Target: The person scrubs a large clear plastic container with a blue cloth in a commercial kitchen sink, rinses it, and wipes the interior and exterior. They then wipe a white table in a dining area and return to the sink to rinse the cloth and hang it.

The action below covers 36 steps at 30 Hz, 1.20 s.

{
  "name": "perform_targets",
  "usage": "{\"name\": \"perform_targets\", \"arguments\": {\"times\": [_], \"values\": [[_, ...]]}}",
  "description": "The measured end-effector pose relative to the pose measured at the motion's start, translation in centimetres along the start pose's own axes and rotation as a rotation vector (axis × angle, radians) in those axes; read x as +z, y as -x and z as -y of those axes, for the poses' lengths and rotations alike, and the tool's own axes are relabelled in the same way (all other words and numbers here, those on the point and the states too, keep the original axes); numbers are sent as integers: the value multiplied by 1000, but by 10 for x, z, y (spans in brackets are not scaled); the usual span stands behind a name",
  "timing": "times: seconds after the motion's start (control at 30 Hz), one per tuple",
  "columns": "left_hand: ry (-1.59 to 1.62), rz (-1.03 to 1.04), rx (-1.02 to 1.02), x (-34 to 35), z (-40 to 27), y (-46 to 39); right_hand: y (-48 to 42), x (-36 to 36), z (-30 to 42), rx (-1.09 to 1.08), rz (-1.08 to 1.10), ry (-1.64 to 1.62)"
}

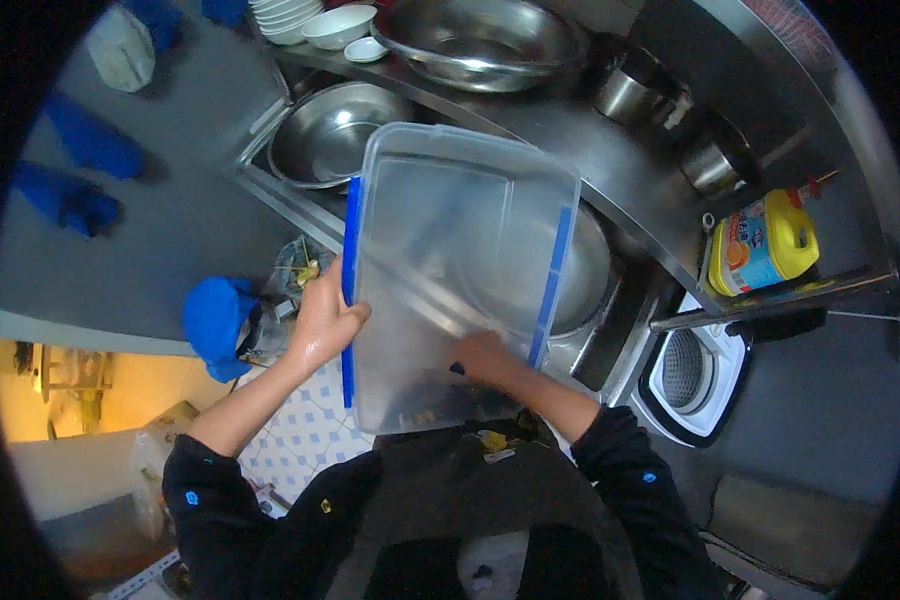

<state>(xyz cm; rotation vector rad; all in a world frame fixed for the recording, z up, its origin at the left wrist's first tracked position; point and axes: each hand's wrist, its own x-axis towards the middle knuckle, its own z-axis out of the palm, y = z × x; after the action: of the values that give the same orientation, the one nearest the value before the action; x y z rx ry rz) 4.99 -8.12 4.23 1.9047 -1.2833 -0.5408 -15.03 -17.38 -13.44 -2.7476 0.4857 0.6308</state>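
A clear plastic storage box (435, 225) with blue side latches is held tilted before me, above the sink. My left hand (330, 311) grips its left edge by the long blue latch (350, 300), thumb on the near side. The back of this hand looks wet. My right hand (487, 360) is curled and blurred against the box's lower right part, its forearm crossing the edge near the other blue latch (551, 277). A small dark patch shows at its fingers; whether it holds something there cannot be told. Through the plastic, a steel basin (589, 277) and the sink's divider show faintly.
Another steel basin (330, 135) sits in the left sink bowl. The shelf (525, 112) behind carries a large steel bowl (487, 45), stacked white bowls (285, 19), steel pots (637, 94) and a yellow detergent jug (776, 240). A small washing machine (694, 375) stands at right.
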Motion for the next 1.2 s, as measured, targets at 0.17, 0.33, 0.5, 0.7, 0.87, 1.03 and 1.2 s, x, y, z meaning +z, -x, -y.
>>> {"name": "perform_targets", "arguments": {"times": [0.17, 0.33, 0.5, 0.7, 0.87, 1.03, 1.2], "values": [[53, -5, 0, -6, 3, 5, -12, -106, -29, 207, -1058, -513], [57, 76, -81, -4, -3, -4, -64, -76, -15, 79, -1210, -271], [160, 37, -128, -6, 31, 5, -50, -40, 21, -343, -917, -157], [118, 52, -76, -11, 27, 12, -87, -143, -40, 351, -1335, -601], [186, 88, -84, -7, 0, 4, -95, -167, 10, -56, -1310, -558], [141, 40, -74, -15, 12, 18, -71, -105, 44, -454, -994, -487], [28, 67, -6, -10, -16, 16, -22, -29, 67, -560, -461, -449]]}}
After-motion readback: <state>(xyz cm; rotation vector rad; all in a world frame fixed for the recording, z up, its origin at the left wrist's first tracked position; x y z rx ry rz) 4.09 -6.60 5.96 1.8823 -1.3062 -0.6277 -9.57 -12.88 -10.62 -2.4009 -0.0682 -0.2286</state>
